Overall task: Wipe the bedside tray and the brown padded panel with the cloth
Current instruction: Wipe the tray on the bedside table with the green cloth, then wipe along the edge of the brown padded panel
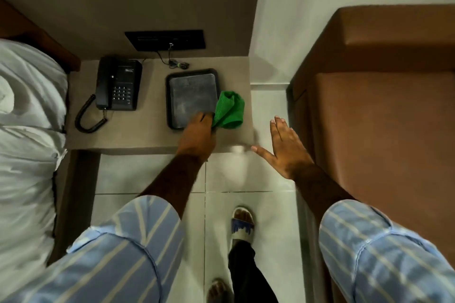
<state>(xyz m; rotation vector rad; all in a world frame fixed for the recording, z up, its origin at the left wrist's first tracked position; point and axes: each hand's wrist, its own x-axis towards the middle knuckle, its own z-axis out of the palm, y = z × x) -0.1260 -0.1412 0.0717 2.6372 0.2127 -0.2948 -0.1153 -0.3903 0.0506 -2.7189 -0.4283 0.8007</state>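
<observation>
A dark rectangular tray [189, 92] lies on the grey bedside table [147, 135], right of centre. My left hand [199, 135] rests at the tray's near right corner, closed on a green cloth [230, 110] that bunches over the tray's right rim and onto the table. My right hand [285, 150] hovers flat with fingers spread above the floor, just off the table's right corner, holding nothing. The brown padded panel [384, 110] fills the right side of the view, close beside my right hand.
A black corded telephone [117, 85] sits on the table's left half. A black wall switch plate [165, 40] with a dangling cable is behind the tray. A bed with white pillows [27, 106] borders the left. Tiled floor [261, 204] and my sandalled feet lie below.
</observation>
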